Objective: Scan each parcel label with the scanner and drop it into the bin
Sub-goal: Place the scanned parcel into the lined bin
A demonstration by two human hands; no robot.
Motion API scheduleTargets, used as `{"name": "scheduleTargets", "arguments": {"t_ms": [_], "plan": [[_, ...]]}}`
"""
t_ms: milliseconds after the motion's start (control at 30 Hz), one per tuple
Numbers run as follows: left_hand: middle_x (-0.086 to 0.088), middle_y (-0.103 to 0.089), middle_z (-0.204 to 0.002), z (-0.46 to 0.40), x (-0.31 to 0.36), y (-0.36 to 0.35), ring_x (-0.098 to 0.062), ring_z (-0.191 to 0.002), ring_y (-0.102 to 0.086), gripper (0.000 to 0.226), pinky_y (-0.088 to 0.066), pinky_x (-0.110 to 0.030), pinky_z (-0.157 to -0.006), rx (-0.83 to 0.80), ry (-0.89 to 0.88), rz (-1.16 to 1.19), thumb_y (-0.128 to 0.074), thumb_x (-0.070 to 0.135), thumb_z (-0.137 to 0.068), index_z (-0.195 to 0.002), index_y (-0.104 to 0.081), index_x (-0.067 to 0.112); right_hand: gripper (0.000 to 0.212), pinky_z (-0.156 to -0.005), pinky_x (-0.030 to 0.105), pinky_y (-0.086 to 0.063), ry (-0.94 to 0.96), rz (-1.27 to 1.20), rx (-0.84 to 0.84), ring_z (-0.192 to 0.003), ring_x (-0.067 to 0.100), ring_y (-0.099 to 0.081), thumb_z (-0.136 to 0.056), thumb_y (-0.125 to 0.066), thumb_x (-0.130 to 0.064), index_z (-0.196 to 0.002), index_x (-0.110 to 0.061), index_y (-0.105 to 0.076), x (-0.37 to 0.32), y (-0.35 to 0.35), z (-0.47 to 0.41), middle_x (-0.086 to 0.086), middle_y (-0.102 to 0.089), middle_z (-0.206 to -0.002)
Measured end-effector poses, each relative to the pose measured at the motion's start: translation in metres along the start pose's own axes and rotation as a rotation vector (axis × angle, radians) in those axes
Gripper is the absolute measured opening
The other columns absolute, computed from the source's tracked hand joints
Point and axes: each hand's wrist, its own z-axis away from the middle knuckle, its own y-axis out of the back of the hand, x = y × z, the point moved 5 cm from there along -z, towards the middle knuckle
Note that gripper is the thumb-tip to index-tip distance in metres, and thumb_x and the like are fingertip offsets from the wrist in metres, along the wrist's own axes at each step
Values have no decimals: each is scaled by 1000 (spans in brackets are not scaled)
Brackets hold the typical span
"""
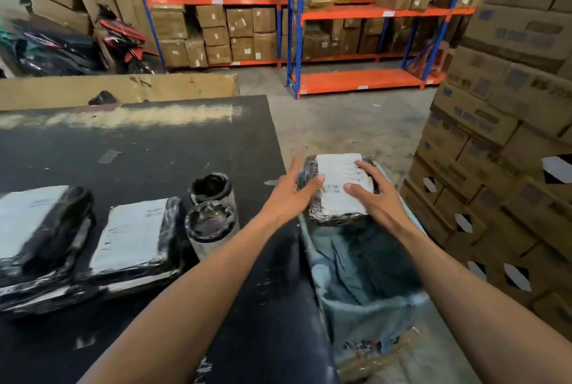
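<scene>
1. A person is standing at a dark table (139, 142) in a warehouse, both bare arms reaching forward over a pale blue sack (356, 306) that is hanging open just beside the table's right edge and seems to be serving as the bin.
2. Both hands are holding one black-wrapped parcel (337, 188) above the far end of the sack. The left hand (291, 188) is gripping its left side, thumb on top and fingers spread. The right hand (371, 192) is lying over its white label (340, 179) with thumb and fingers curled round the right side.
3. This parcel appears to be at the dropping stage; it is not yet released.
4. Still waiting on the table are two flat labelled parcels (133, 238) (40, 229) and two rolled black packages (212, 219) (212, 187).
5. No scanner is showing, so whether the held label is scanned cannot be told.
6. The sack's visible inside is showing only crumpled fabric, so little looks finished.
</scene>
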Motion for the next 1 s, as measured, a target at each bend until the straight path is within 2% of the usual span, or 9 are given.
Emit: {"name": "scheduleTargets", "arguments": {"t_ms": [67,167,300,367,533,700,867,933,1000], "plan": [[-6,-17,-167,-20,-20,-18,-27,-151,-25,92,-26,-42,-121,45,73,-96,-49,69,-92,-161,1,34,58,-66,-1,-46,-59,17,-9,-92,-16,-60,-96,-78,-10,-150,-16,-57,29,15,-13,-1,-60,-135],[-12,-12,-165,-47,-51,-32,-37,-151,-13,88,-17,-49,-122,71,122,-322,-44,65,-96,-162,-1,25,61,-61,4,-50,-165,31,-34,-95,2,-64,-93,-81,-13,-149,-22,-58,79,27,-33,3,-62,-135],[-14,14,-167,-78,-84,-37,-32,-154,11,83,6,-43,-123,69,136,-528,-38,60,-101,-162,1,19,64,-86,21,-56,-291,81,-121,-112,15,-68,-87,-88,-25,-145,-36,-62,140,20,-57,-3,-66,-134],[-11,15,-167,-92,-102,-39,-25,-154,14,79,10,-40,-124,69,102,-613,-34,55,-103,-161,3,17,64,-96,27,-56,-336,84,-177,-113,15,-69,-86,-89,-25,-144,-36,-63,167,7,-69,-5,-68,-131],[-5,7,-168,-102,-119,-43,-17,-154,9,71,10,-36,-124,98,39,-778,-27,45,-106,-160,5,12,66,-97,26,-59,-423,81,-270,-112,15,-69,-84,-90,-22,-144,-33,-64,236,-36,-96,-3,-70,-128],[-5,7,-168,-102,-120,-43,-17,-155,9,75,7,-40,-125,76,47,-796,-22,44,-98,-161,6,14,71,-111,36,-52,-454,75,-313,-122,18,-66,-80,-92,-28,-144,-36,-63,292,-84,-110,-2,-69,-132],[-6,6,-169,-103,-121,-44,-17,-155,10,76,4,-43,-125,90,51,-792,-25,35,-95,-161,5,13,71,-103,23,-49,-490,37,-313,-123,16,-64,-86,-88,-23,-150,-32,-57,326,-108,-106,2,-66,-136],[-6,7,-169,-104,-122,-44,-17,-155,11,75,4,-42,-125,95,44,-792,-26,35,-96,-161,6,13,75,-110,25,-45,-471,85,-351,-135,18,-56,-87,-85,-34,-154,-42,-50,340,-112,-102,4,-55,-150],[-6,8,-169,-104,-122,-44,-16,-155,12,75,6,-41,-125,97,44,-798,-27,34,-97,-161,7,14,81,-124,36,-35,-423,202,-433,-149,23,-41,-88,-79,-50,-157,-56,-36,357,-115,-100,5,-35,-166]]}}
